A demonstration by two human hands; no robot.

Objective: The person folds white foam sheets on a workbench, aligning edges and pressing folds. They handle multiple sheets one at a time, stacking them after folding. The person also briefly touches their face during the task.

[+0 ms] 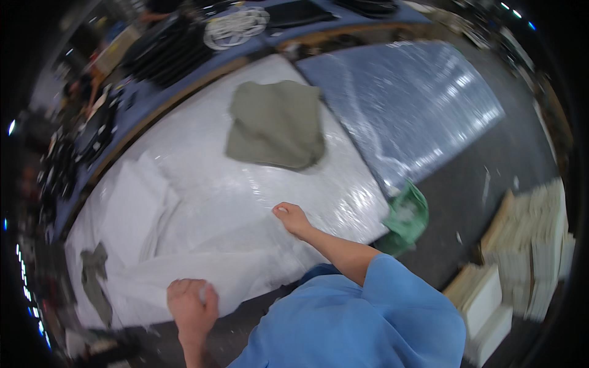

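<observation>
A thin, see-through white sheet (227,270) lies in loose folds across the near side of a large plastic-wrapped white surface (215,190). My right hand (292,221) is closed on the sheet's edge, thumb against the fingers, near the middle. Lower and to the left, my left hand (193,305) is closed with a bit of the same sheet showing between thumb and fingers. Between the two hands the sheet hangs in a slack stretch. Beyond them rests an olive-green piece of fabric (276,122). A smaller olive strip (94,282) lies on white material at the far left.
A blue-grey plastic-wrapped stack (411,104) adjoins the white surface. A green bag (406,216) stands at its near corner. Stacked pale boards (527,245) are on the right. A long blue table (202,67) behind carries black items and a white coil (236,28).
</observation>
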